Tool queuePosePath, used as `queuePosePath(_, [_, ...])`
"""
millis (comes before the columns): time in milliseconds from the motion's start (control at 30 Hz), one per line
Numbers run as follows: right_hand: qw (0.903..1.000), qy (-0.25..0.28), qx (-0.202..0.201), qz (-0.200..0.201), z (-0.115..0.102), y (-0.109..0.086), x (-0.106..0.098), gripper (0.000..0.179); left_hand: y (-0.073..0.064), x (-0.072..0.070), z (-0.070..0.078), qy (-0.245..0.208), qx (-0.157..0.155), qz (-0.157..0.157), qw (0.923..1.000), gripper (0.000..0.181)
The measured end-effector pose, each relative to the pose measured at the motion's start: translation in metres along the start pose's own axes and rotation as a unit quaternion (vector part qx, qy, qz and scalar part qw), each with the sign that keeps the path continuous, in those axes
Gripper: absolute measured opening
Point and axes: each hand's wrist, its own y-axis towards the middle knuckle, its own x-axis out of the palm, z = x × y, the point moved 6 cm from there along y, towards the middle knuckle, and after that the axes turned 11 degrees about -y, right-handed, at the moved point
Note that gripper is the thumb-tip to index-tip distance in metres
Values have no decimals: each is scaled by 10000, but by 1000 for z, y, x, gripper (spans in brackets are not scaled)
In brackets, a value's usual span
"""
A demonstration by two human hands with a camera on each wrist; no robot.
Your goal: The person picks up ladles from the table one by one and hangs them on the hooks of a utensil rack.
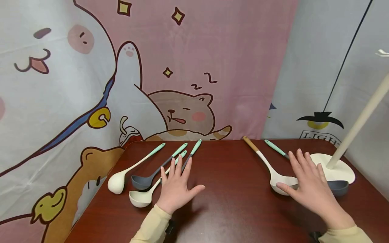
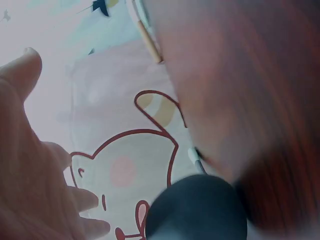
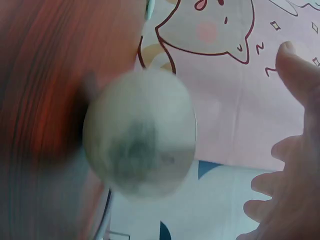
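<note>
My left hand (image 1: 176, 190), fingers spread, is over the table beside several ladles and holds nothing. Nearest it lie a white ladle (image 1: 141, 199) and a dark grey ladle (image 1: 142, 182), both with mint handle ends. Another mint-tipped grey handle (image 1: 194, 148) runs behind the fingers, its lower end hidden. Farther left, a white ladle (image 1: 117, 182) lies bowl down. My right hand (image 1: 314, 189), also spread, overlaps a white ladle with a wooden handle (image 1: 275, 177) and a dark grey ladle (image 1: 338, 188). A blurred pale bowl (image 3: 140, 135) fills the right wrist view's middle.
Behind my right hand stands a white round base (image 1: 344, 170) with a tall pole (image 1: 360, 125) and hooks (image 1: 382, 53) near its top. A printed cartoon curtain (image 1: 237, 67) hangs past the far edge of the dark red wooden table (image 1: 231, 202).
</note>
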Motion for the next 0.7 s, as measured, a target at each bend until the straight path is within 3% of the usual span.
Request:
queuePosePath(133, [9999, 45, 51, 124, 14, -4, -11, 113, -2, -6, -4, 127, 237, -8, 9996, 99])
queuePosePath(333, [9995, -14, 278, 118, 37, -6, -24, 111, -1, -14, -7, 108, 276, -42, 9996, 102])
queuePosePath(533, [9974, 164, 680, 198, 61, -3, -36, 108, 7, -20, 0, -74, 365, 23, 9993, 103])
queuePosePath(700, [9950, 298, 843, 446, 80, 1, -47, 104, 13, -22, 8, -191, 367, -104, 9991, 101])
